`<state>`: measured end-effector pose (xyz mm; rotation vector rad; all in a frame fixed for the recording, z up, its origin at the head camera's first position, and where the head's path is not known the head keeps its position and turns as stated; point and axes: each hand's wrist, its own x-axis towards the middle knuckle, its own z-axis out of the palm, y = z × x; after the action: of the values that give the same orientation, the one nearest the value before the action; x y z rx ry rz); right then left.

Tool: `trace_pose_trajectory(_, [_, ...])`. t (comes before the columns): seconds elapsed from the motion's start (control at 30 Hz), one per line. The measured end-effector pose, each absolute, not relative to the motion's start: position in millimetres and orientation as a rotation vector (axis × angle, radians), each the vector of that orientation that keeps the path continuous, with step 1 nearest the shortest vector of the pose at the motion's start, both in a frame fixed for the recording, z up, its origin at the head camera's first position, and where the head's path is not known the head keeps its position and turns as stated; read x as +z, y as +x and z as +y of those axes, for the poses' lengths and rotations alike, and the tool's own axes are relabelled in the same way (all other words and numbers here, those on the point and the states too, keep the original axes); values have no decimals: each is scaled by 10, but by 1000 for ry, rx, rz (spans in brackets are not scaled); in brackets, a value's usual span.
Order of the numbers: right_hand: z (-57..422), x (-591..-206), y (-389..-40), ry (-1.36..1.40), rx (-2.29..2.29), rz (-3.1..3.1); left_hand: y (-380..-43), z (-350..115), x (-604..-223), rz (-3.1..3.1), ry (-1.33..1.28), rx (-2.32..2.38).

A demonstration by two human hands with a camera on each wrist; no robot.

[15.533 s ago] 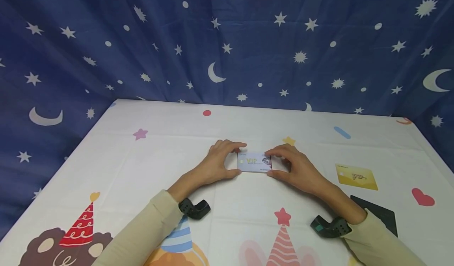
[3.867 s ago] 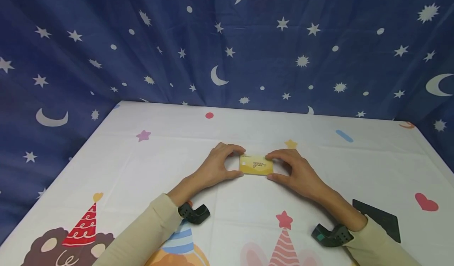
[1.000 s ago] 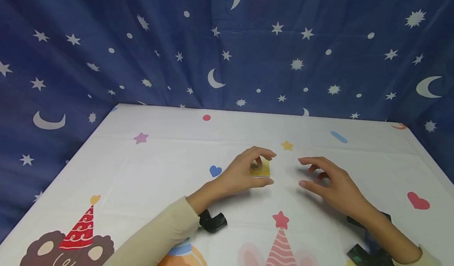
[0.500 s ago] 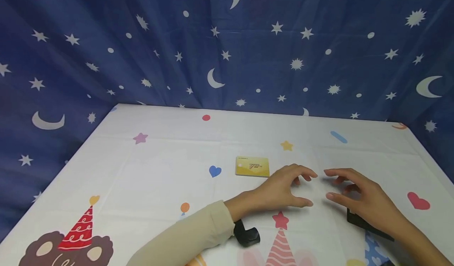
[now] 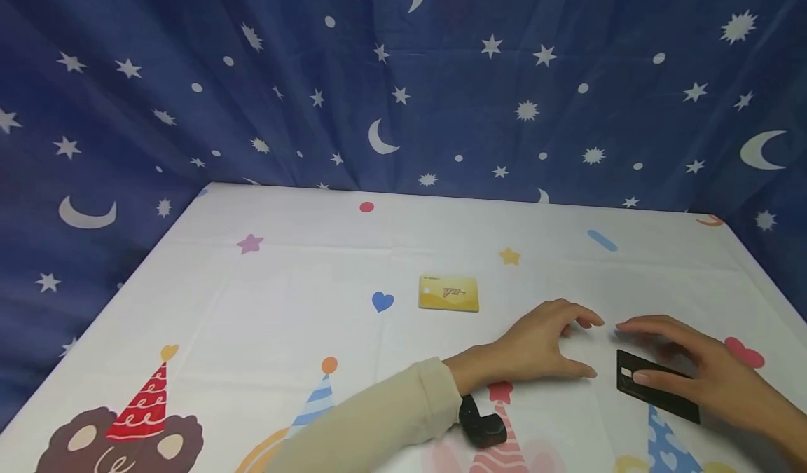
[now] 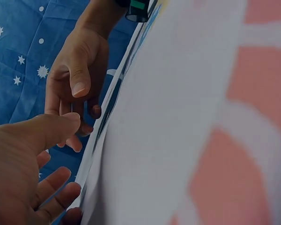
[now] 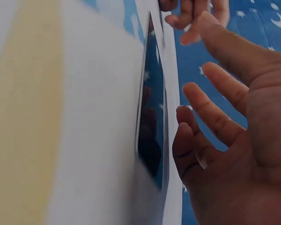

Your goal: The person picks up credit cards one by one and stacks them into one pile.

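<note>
On the right of the tablecloth lies a black card (image 5: 658, 394) with a chip, and it shows close up as a dark glossy sheet in the right wrist view. My right hand (image 5: 712, 371) hovers over it, fingers loosely bent, the thumb overlapping the card in the head view. In the right wrist view a gap shows between those fingers and the card. My left hand (image 5: 536, 343) is just left of the card, thumb and fingers spread and holding nothing. A gold VIP card (image 5: 449, 300) lies flat near the table's middle, its edge looking thick like a small stack.
A white tablecloth (image 5: 302, 277) with printed hearts, stars and party hats covers the table. Behind it hangs a blue curtain (image 5: 284, 59) with stars and moons. A black wrist camera (image 5: 484, 427) sits on the left wrist.
Earlier both hands held a white VIP card at the middle; later the gold card from the right was squared up there. Both hands have since let go and moved right, to the black card.
</note>
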<state>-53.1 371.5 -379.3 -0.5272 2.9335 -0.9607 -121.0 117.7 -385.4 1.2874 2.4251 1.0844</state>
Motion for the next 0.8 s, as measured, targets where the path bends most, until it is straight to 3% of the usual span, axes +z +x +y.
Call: trace_pose_trajectory(0.8, [4350,-4061,-366,-447,-959,2957,-1134,1632,-3897,2681,1288,562])
